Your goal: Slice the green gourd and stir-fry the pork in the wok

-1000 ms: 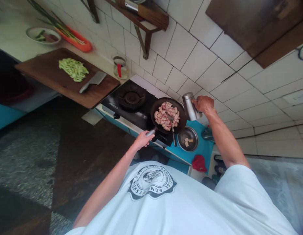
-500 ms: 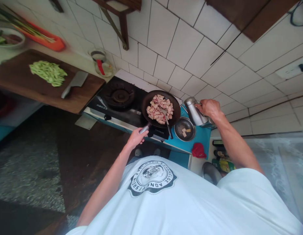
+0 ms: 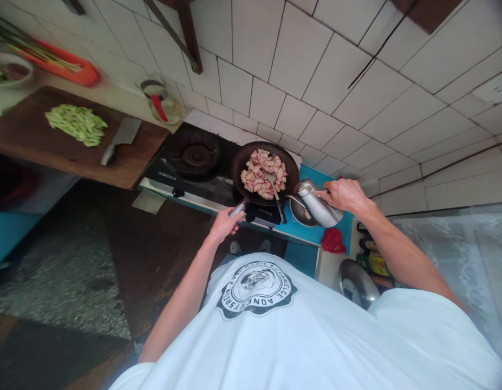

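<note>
Stove (image 3: 181,173) with pan (image 3: 238,162) in left hand (image 3: 223,223), metal pot (image 3: 318,203) in right hand (image 3: 345,195).

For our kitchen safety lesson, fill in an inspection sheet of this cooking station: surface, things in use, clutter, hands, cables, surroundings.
Surface: blue counter beside a black gas stove.
Things in use: black frying pan of pink meat pieces, metal spatula resting in it; tilted steel pot with spout.
Clutter: small steel bowl, red cloth, cleaver and cut green vegetables on a wooden board, glass jar.
Hands: left hand has its grip on the pan handle; right hand has its grip on the steel pot.
Cables: nothing seen.
Surroundings: white tiled wall.
</note>
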Action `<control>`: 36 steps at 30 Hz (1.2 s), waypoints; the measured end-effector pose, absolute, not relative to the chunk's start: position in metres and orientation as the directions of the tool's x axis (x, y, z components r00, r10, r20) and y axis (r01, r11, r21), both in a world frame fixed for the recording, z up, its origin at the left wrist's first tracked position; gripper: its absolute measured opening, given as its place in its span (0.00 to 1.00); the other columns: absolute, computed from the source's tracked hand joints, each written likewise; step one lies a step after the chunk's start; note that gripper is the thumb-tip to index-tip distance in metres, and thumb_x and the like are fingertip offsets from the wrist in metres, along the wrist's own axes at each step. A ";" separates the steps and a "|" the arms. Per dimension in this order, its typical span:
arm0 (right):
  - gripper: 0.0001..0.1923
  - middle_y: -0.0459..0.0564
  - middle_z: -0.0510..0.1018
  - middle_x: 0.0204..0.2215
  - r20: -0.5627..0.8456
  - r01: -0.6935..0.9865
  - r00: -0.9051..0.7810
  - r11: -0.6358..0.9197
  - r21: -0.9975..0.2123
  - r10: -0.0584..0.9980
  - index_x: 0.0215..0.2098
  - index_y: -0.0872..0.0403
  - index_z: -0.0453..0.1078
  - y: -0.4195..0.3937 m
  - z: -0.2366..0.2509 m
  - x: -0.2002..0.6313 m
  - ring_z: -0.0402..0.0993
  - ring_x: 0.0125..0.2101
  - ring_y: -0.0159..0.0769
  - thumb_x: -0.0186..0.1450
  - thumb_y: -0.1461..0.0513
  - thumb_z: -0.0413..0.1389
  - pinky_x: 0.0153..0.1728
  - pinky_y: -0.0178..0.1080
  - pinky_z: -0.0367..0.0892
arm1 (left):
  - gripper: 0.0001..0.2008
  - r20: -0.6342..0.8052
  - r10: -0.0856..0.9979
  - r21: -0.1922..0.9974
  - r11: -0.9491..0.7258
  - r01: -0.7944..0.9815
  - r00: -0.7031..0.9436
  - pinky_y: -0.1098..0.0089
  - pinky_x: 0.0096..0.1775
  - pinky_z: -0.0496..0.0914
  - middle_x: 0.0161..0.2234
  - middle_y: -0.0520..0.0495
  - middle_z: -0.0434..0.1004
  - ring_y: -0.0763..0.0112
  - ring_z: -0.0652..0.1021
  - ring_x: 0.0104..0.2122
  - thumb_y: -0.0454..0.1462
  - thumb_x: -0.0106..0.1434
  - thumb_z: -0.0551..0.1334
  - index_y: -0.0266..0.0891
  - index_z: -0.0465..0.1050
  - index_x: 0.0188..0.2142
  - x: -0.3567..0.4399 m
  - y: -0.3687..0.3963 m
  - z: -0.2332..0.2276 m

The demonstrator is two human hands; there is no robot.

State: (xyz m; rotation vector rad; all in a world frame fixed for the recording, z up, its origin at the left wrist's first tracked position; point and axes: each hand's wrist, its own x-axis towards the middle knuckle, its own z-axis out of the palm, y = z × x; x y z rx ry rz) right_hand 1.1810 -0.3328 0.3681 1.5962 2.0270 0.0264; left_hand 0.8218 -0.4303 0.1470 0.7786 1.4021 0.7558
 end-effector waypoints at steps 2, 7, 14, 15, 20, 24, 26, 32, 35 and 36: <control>0.37 0.65 0.86 0.41 -0.407 0.892 -0.140 0.294 0.343 0.902 0.53 0.53 0.81 -0.333 0.366 1.180 0.82 0.45 0.55 0.77 0.39 0.41 0.43 0.45 0.66 | 0.25 -0.552 0.833 0.833 0.553 -0.004 0.030 0.77 0.18 0.63 0.32 0.48 0.80 0.79 0.72 0.19 0.52 0.59 0.73 0.36 0.75 0.46 0.822 -0.431 0.149; 0.35 0.64 0.85 0.41 -0.383 0.893 -0.127 0.273 0.357 0.915 0.51 0.53 0.82 -0.323 0.359 1.193 0.81 0.44 0.55 0.77 0.40 0.41 0.43 0.45 0.66 | 0.25 -0.548 0.836 0.836 0.549 -0.014 0.034 0.77 0.18 0.63 0.32 0.49 0.79 0.78 0.72 0.19 0.53 0.60 0.73 0.37 0.74 0.45 0.822 -0.432 0.148; 0.31 0.65 0.85 0.44 -0.275 0.929 -0.063 0.157 0.334 0.959 0.53 0.53 0.81 -0.294 0.349 1.213 0.80 0.45 0.55 0.76 0.42 0.44 0.43 0.46 0.66 | 0.26 -0.555 0.831 0.832 0.555 -0.009 0.028 0.77 0.18 0.63 0.33 0.48 0.79 0.79 0.71 0.19 0.53 0.59 0.74 0.36 0.75 0.46 0.822 -0.431 0.149; 0.31 0.66 0.85 0.45 -0.254 0.934 -0.059 0.143 0.327 0.965 0.53 0.53 0.81 -0.288 0.348 1.213 0.79 0.46 0.55 0.76 0.43 0.45 0.43 0.47 0.66 | 0.26 -0.556 0.831 0.831 0.556 -0.005 0.029 0.77 0.18 0.63 0.33 0.48 0.79 0.79 0.71 0.19 0.53 0.59 0.73 0.36 0.75 0.46 0.822 -0.431 0.149; 0.31 0.68 0.84 0.44 -0.160 0.939 -0.055 0.106 0.327 0.986 0.52 0.56 0.81 -0.254 0.343 1.206 0.79 0.44 0.57 0.77 0.43 0.46 0.41 0.47 0.66 | 0.26 -0.553 0.832 0.833 0.554 -0.006 0.034 0.77 0.19 0.63 0.32 0.48 0.80 0.79 0.72 0.19 0.53 0.60 0.73 0.36 0.75 0.48 0.822 -0.431 0.147; 0.30 0.69 0.83 0.43 -0.103 0.950 -0.061 0.090 0.300 0.993 0.51 0.58 0.81 -0.222 0.339 1.189 0.78 0.44 0.54 0.77 0.44 0.48 0.41 0.46 0.65 | 0.26 -0.557 0.830 0.830 0.558 -0.010 0.034 0.77 0.18 0.64 0.33 0.48 0.80 0.79 0.72 0.19 0.52 0.62 0.72 0.35 0.75 0.49 0.823 -0.431 0.142; 0.30 0.69 0.83 0.42 -0.090 0.957 -0.085 0.106 0.270 0.992 0.51 0.60 0.80 -0.206 0.336 1.178 0.78 0.44 0.53 0.77 0.44 0.49 0.41 0.46 0.64 | 0.25 -0.560 0.828 0.828 0.561 -0.006 0.027 0.77 0.18 0.64 0.33 0.48 0.80 0.78 0.72 0.19 0.52 0.63 0.72 0.35 0.75 0.49 0.823 -0.431 0.142; 0.27 0.65 0.83 0.37 -0.021 0.959 -0.188 0.188 0.213 0.982 0.47 0.56 0.81 -0.177 0.329 1.136 0.77 0.41 0.52 0.76 0.44 0.51 0.40 0.45 0.66 | 0.21 -0.553 0.832 0.833 0.554 -0.013 0.026 0.76 0.18 0.64 0.33 0.49 0.79 0.79 0.71 0.19 0.49 0.65 0.71 0.35 0.75 0.47 0.825 -0.431 0.145; 0.28 0.65 0.82 0.37 -0.005 0.960 -0.244 0.242 0.137 0.970 0.46 0.56 0.80 -0.176 0.328 1.113 0.77 0.42 0.53 0.76 0.43 0.50 0.40 0.46 0.66 | 0.20 -0.548 0.836 0.836 0.548 -0.010 0.024 0.77 0.18 0.64 0.34 0.48 0.80 0.79 0.71 0.19 0.48 0.66 0.70 0.35 0.75 0.48 0.824 -0.432 0.143; 0.28 0.65 0.82 0.37 -0.006 0.960 -0.258 0.257 0.111 0.966 0.46 0.56 0.80 -0.177 0.329 1.106 0.77 0.42 0.54 0.76 0.43 0.50 0.40 0.46 0.65 | 0.20 -0.546 0.837 0.837 0.547 -0.008 0.023 0.77 0.18 0.64 0.34 0.47 0.80 0.79 0.72 0.19 0.48 0.66 0.70 0.35 0.75 0.48 0.824 -0.432 0.142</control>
